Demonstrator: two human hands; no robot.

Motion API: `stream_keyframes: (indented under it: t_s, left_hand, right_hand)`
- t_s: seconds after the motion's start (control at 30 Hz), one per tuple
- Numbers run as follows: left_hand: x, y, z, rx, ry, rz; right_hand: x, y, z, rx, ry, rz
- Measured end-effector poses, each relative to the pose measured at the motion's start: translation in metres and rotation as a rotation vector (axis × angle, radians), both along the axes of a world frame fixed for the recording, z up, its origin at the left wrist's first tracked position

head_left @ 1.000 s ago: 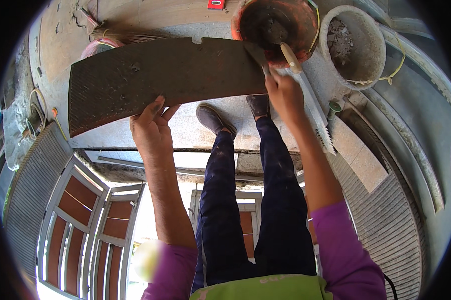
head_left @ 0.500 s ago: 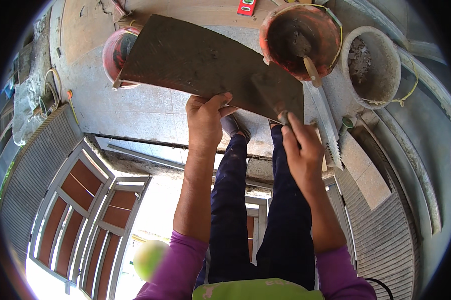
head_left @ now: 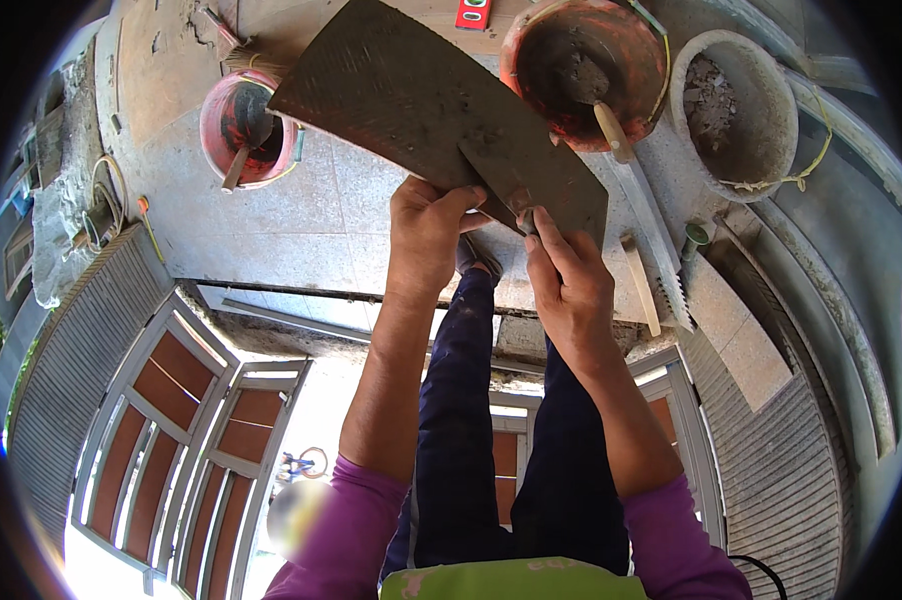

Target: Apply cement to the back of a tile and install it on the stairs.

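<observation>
A long tile [head_left: 391,90], its upward face coated with dark wet mortar, is held out in front of me at a slant. My left hand [head_left: 429,230] grips its near edge, thumb on top and fingers underneath. In my right hand [head_left: 574,290] is a trowel [head_left: 499,182], its thin blade lying against the mortar close to my left thumb. My fingers hide most of the trowel's handle. Beyond the tile's right part, an orange-red bucket [head_left: 514,62] holds dark mortar and a second trowel with a wooden handle [head_left: 616,135].
On the left stands a red bucket [head_left: 211,125] with another trowel [head_left: 237,168], beside a brush [head_left: 261,62]. Rubble fills part of a grey bucket [head_left: 786,110] at right. Nearby lie a handsaw [head_left: 654,225], a wooden strip [head_left: 641,285], a red spirit level [head_left: 474,13] and a tile piece [head_left: 741,340].
My right hand and the trowel have moved left along the tile, nearer my left hand. The tile slants more steeply, its left end farther away, uncovering more of the left bucket.
</observation>
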State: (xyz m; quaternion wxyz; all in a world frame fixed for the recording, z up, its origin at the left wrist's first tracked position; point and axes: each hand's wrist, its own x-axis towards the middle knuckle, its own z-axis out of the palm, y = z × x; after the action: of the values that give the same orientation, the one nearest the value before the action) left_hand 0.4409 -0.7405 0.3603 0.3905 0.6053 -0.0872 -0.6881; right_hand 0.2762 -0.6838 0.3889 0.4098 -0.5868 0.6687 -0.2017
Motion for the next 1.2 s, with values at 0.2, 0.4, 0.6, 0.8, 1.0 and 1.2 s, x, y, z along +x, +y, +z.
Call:
stream_keyframes:
  t_s: [0.2,0.4,0.6,0.8,1.0,1.2]
  left_hand:
    - [0.000,-0.001,-0.006,-0.009,-0.039,-0.035]
    - [0.003,-0.004,-0.003,-0.014,-0.056,-0.027]
    - [-0.006,0.001,0.001,0.009,-0.092,-0.076]
    - [-0.009,0.001,-0.006,0.017,-0.060,0.050]
    - [-0.010,0.008,-0.004,0.043,-0.007,0.052]
    - [-0.039,0.019,0.008,0.058,-0.039,0.015]
  right_hand:
    - [0.004,-0.007,-0.014,0.005,-0.011,-0.031]
    - [0.010,0.005,-0.006,-0.047,-0.059,-0.058]
    - [0.015,-0.038,-0.030,-0.042,0.031,-0.043]
    - [0.005,-0.049,-0.042,-0.071,-0.053,-0.098]
    - [0.026,-0.027,-0.017,-0.012,0.033,-0.040]
    - [-0.026,-0.077,-0.061,0.012,-0.007,-0.154]
